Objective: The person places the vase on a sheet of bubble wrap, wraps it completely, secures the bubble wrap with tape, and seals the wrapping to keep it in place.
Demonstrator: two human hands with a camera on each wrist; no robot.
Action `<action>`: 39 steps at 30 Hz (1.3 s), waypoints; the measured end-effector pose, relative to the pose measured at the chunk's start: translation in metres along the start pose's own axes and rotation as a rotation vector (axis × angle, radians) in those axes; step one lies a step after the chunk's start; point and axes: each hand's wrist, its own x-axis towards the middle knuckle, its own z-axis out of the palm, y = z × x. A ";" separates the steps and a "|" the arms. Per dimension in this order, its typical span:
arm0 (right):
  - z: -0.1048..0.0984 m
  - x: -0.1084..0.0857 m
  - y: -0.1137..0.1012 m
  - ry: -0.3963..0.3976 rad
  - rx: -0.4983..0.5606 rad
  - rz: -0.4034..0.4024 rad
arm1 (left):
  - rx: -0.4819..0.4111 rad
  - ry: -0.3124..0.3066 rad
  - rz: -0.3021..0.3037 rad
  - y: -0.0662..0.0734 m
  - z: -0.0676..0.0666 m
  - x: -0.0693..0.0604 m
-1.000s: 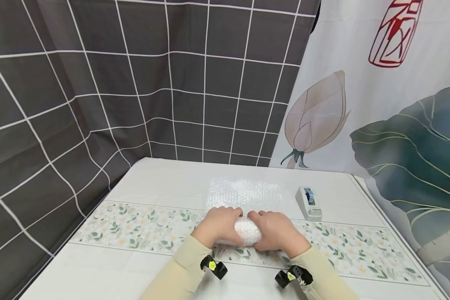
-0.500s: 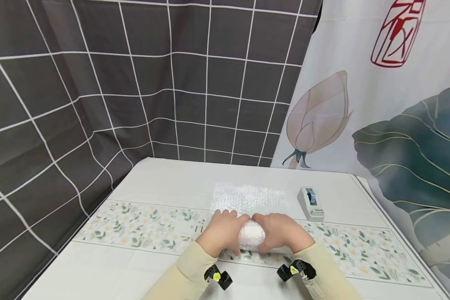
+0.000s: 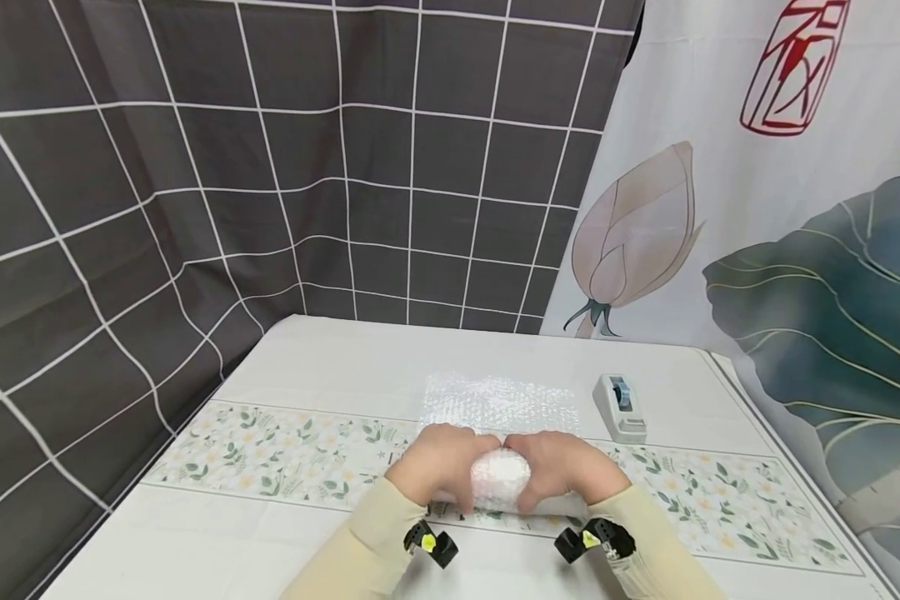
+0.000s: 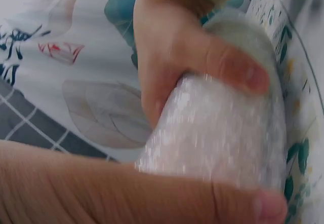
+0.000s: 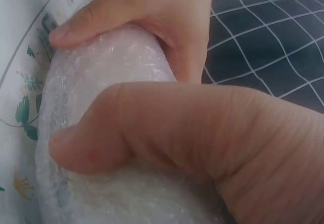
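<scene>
A rounded bundle wrapped in clear bubble wrap (image 3: 499,479) lies on the table's floral band, something pale pinkish showing through. My left hand (image 3: 441,465) grips its left part and my right hand (image 3: 566,468) its right part, the two hands nearly meeting over the top. From beneath the fingers a flat sheet of bubble wrap (image 3: 501,402) stretches toward the back of the table. In the left wrist view my left thumb (image 4: 217,198) lies along the bundle, while in the right wrist view my right thumb (image 5: 101,133) presses on its near side. What is inside cannot be made out.
A white tape dispenser (image 3: 619,408) with a blue roll stands right of the sheet. The white table cover (image 3: 270,533) carries a printed flower band. A dark grid curtain (image 3: 375,208) and a white floral curtain (image 3: 645,250) hang behind.
Both hands and the bundle have shifted slightly toward me, and the hands have drawn closer together on top. The flat sheet's far edge has also come a little nearer. The dispenser stays put.
</scene>
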 end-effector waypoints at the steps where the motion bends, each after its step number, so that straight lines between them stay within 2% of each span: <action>1: 0.000 0.000 0.000 -0.004 0.004 0.007 | -0.020 0.007 0.021 -0.003 0.001 0.001; 3: -0.001 -0.001 -0.001 -0.009 0.012 0.021 | -0.065 0.018 0.057 -0.008 0.002 0.002; 6: -0.001 -0.001 -0.001 -0.009 0.025 0.040 | -0.115 0.016 0.075 -0.011 0.003 0.003; 14: -0.004 -0.006 -0.004 -0.009 0.046 0.069 | -0.222 -0.059 0.020 -0.014 0.002 0.002; 17: -0.006 -0.010 -0.007 0.021 0.001 0.055 | -0.277 -0.097 0.001 -0.016 0.002 0.002; 22: -0.005 -0.017 -0.019 0.078 -0.131 0.048 | -0.333 -0.151 -0.046 -0.022 0.003 0.004; 26: -0.001 -0.018 -0.026 0.097 -0.220 0.084 | -0.347 -0.181 -0.071 -0.022 0.002 0.004; 30: 0.001 -0.015 -0.027 0.122 -0.253 0.096 | -0.348 -0.191 -0.117 -0.021 -0.001 0.003; 34: 0.002 -0.011 -0.023 0.139 -0.235 0.075 | -0.335 -0.179 -0.162 -0.019 -0.004 0.000; 39: 0.002 -0.006 -0.015 0.129 -0.170 0.072 | -0.222 -0.124 -0.127 -0.015 -0.009 -0.003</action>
